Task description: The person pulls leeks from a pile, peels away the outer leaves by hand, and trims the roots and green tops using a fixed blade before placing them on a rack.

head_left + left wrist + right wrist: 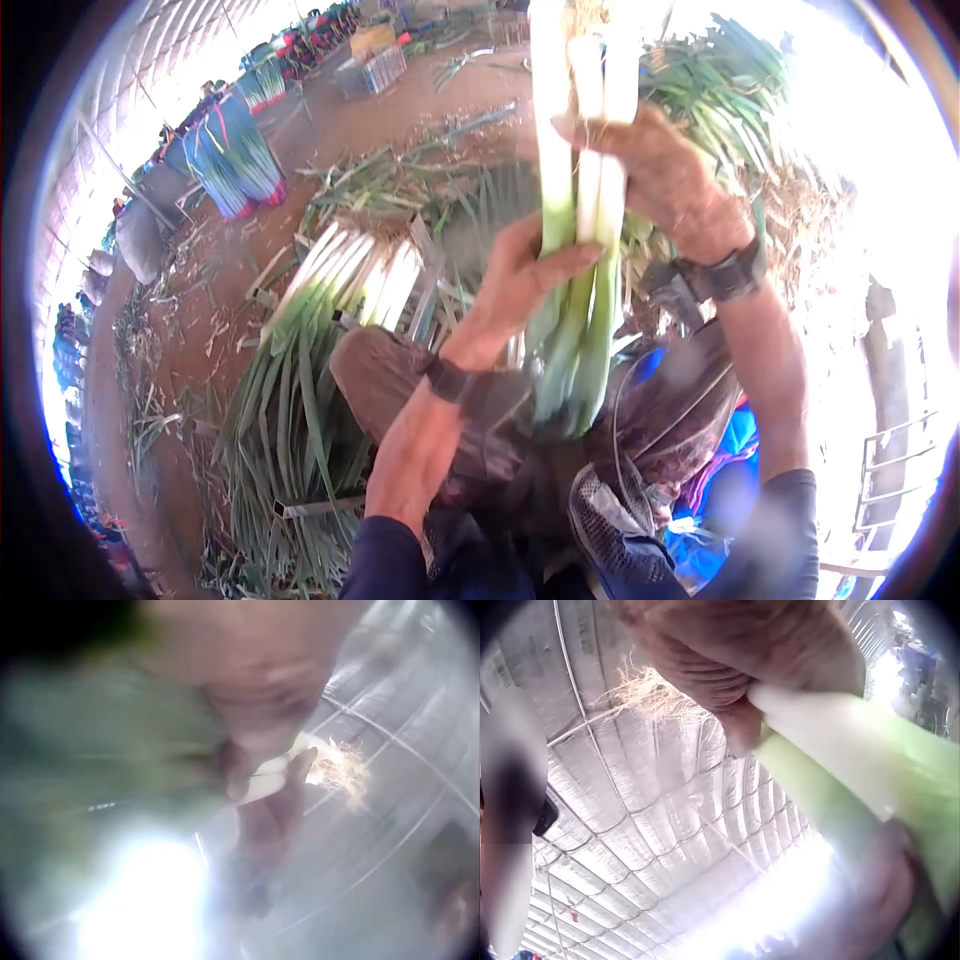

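Observation:
Held upright in front of the person is a bunch of large green onions (585, 320), white at the top and green below. The left hand (525, 270) grips it around the green part, thumb across the front. Higher up, the right hand (675, 180) holds the white stalks, its thumb and fingers reaching across them. Pale stringy roots (341, 772) stick out past the white ends in the left wrist view. In the right wrist view, roots (656, 694) and white stalks (817, 735) show beside the right hand. The leaf ends hang down over the lap.
A pile of green onions (310, 350) lies by the person's left knee, white ends away. Another heap (720, 90) stands at the back right. Tied bundles (235, 160) and a crate (372, 72) stand farther off. Loose leaves litter the dirt floor (250, 290).

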